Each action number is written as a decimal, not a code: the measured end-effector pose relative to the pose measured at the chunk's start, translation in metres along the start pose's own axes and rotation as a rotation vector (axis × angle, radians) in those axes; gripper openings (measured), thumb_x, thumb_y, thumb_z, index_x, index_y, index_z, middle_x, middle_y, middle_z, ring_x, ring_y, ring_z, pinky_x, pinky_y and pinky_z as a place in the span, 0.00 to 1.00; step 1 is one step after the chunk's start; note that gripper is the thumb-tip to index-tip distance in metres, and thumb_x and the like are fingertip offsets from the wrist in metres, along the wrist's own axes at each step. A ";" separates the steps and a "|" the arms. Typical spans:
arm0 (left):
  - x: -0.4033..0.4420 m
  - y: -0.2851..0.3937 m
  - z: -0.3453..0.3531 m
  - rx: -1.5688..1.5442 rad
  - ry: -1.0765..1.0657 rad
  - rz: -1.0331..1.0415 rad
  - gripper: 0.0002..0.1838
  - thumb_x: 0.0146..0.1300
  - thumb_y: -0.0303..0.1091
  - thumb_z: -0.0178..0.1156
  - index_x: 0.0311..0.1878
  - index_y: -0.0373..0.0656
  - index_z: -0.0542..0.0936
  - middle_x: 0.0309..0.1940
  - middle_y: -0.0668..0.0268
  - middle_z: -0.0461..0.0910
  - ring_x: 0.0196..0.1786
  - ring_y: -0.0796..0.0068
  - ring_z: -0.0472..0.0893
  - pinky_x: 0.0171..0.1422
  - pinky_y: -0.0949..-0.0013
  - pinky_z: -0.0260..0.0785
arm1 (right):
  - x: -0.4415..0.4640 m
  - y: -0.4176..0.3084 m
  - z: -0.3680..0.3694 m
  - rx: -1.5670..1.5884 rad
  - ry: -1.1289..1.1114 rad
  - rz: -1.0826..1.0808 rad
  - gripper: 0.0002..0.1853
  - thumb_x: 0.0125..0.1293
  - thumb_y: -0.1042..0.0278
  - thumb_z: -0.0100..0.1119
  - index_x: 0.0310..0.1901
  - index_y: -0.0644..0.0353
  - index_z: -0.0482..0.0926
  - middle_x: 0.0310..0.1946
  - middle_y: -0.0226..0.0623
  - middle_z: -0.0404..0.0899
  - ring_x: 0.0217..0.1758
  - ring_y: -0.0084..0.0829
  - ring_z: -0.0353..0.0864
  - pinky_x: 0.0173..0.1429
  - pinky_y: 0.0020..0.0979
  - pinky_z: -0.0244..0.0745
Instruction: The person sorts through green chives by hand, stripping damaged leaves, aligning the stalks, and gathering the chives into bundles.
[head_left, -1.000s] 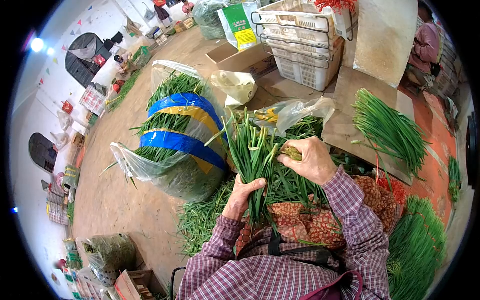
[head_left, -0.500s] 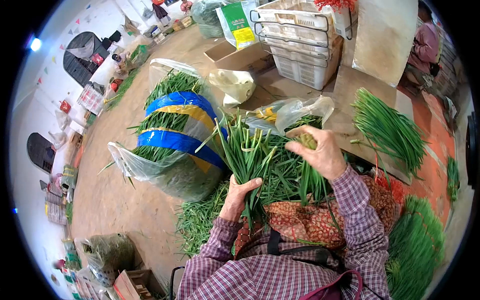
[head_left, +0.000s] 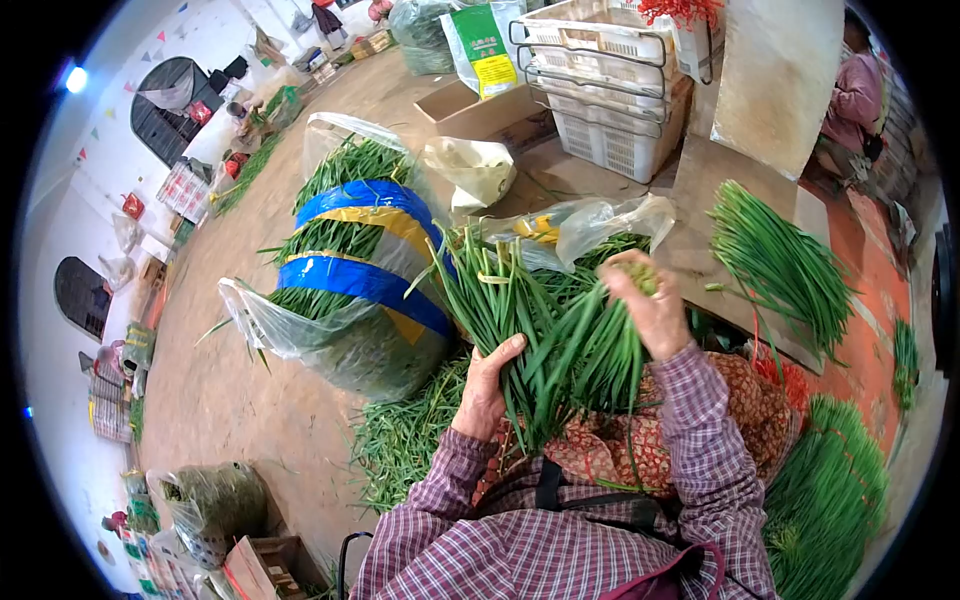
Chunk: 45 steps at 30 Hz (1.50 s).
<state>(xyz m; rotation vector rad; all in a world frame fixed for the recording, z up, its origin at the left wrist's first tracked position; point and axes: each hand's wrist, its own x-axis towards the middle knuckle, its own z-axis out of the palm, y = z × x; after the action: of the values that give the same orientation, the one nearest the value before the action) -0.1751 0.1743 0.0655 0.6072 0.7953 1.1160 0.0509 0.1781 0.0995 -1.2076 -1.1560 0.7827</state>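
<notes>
A bunch of green Chinese chives stands in my left hand, its stem ends up and a band around it near the top. The fingers are closed on the lower, leafy part, with the thumb across the front. My right hand grips a second bunch of chives near its pale cut ends. Its leaves hang down and to the left, lying against the first bunch. Both bunches are above my patterned apron. Loose chive leaves are heaped below, left of my lap.
A plastic bag of greens with blue and yellow tape stands at front left. To the right, a chive bunch lies on a board, with a larger pile below. White crates are stacked behind. A person sits at far right.
The right hand has shifted slightly right and down, turning its bunch so the leaves spread left against the left-hand bunch. The left hand has moved a little.
</notes>
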 end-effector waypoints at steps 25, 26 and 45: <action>0.002 -0.008 -0.016 -0.157 -0.197 -0.169 0.28 0.56 0.30 0.66 0.60 0.39 0.70 0.48 0.61 0.79 0.43 0.70 0.82 0.45 0.67 0.79 | 0.020 -0.021 0.020 -0.099 -0.317 -0.023 0.18 0.56 0.58 0.69 0.41 0.64 0.82 0.29 0.33 0.82 0.32 0.18 0.76 0.42 0.25 0.73; 0.007 -0.010 -0.023 -0.176 -0.243 -0.202 0.30 0.56 0.30 0.66 0.62 0.39 0.67 0.51 0.60 0.77 0.48 0.67 0.81 0.50 0.64 0.79 | 0.018 -0.016 0.020 -0.093 -0.301 -0.050 0.17 0.57 0.59 0.68 0.40 0.63 0.82 0.28 0.32 0.81 0.32 0.17 0.75 0.41 0.24 0.73; 0.002 0.008 0.007 0.292 -0.100 0.114 0.16 0.53 0.20 0.67 0.45 0.38 0.77 0.32 0.67 0.82 0.27 0.79 0.79 0.28 0.77 0.73 | 0.006 -0.040 0.036 -0.830 -0.240 -0.504 0.15 0.54 0.56 0.69 0.38 0.56 0.82 0.28 0.33 0.81 0.27 0.29 0.81 0.32 0.32 0.77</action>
<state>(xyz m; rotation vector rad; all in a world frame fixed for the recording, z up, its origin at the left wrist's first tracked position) -0.1733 0.1788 0.0750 0.9555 0.8520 1.0715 0.0134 0.1853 0.1384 -1.3972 -1.9933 0.0320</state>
